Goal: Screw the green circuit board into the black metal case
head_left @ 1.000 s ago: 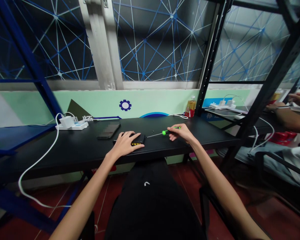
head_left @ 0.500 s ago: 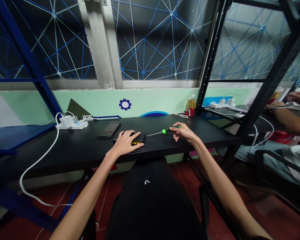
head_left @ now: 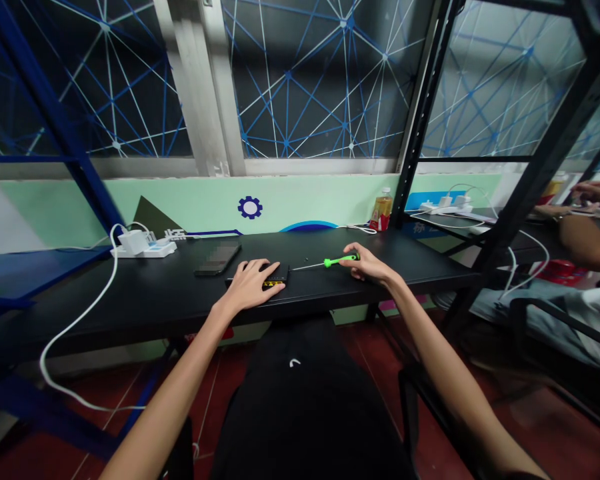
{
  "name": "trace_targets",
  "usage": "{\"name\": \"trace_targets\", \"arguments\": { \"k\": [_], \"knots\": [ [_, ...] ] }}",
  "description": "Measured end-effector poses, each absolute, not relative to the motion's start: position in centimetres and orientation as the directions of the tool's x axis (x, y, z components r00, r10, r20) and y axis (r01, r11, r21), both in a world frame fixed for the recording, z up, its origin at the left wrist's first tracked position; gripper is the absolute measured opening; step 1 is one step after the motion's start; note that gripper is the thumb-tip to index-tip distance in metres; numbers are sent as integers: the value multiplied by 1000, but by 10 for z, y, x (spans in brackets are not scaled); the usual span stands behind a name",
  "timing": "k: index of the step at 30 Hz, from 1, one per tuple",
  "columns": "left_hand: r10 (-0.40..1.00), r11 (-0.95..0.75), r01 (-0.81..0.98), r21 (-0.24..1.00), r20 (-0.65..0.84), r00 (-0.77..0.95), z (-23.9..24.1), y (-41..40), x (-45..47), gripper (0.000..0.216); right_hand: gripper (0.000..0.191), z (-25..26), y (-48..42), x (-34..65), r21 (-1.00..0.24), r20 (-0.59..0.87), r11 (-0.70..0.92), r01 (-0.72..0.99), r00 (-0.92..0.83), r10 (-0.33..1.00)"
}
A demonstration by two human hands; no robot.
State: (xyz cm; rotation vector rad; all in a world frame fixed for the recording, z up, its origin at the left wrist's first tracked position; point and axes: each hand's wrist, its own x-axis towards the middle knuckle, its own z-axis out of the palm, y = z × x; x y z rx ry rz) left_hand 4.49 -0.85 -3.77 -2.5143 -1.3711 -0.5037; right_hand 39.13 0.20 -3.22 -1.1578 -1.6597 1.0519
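My left hand (head_left: 253, 283) lies flat, fingers spread, on a small black device (head_left: 276, 275) with a yellow label on its front edge, near the front of the black table (head_left: 170, 293). My right hand (head_left: 367, 265) pinches the rear end of a green-handled screwdriver (head_left: 330, 261). The thin metal shaft of the tool points left toward the device, just above the tabletop. A tiny dark speck, perhaps a screw (head_left: 306, 259), lies on the table behind the shaft.
A dark phone (head_left: 219, 259) lies left of the device. A white power strip with charger (head_left: 143, 245) and trailing white cable (head_left: 75, 320) sits at the back left. A drink bottle (head_left: 381, 212) stands by a black rack post (head_left: 417, 113). Another person's arm (head_left: 583, 233) rests on the neighbouring desk at right.
My right hand has shifted its hold toward the screwdriver's end, so more of the green handle shows. The left hand stays on the device.
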Motion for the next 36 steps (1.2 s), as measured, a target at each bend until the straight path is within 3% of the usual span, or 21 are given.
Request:
{"name": "trace_targets", "arguments": {
  "k": [4,11,18,25,32,36],
  "knots": [
    [775,-518,854,-39,400,489,-36,-11,46,65,50,-35,4,388,-940,190,223,257,-149,970],
    [773,-511,857,-71,399,494,-37,-10,45,63,50,-49,20,381,-759,412,297,579,75,908],
    [769,-513,855,-69,406,494,-37,-11,45,57,50,-49,18,380,-884,299,276,377,3,954],
    [763,-509,857,-85,417,494,-39,-10,45,55,51,-47,21,380,-745,409,300,596,52,911],
    [738,-536,841,-78,441,511,-40,-8,43,53,37,-40,13,378,-925,223,236,299,-77,972],
    [738,-533,842,-89,438,513,-40,-8,43,54,44,-44,15,376,-908,269,252,336,7,963]
  ]
}}
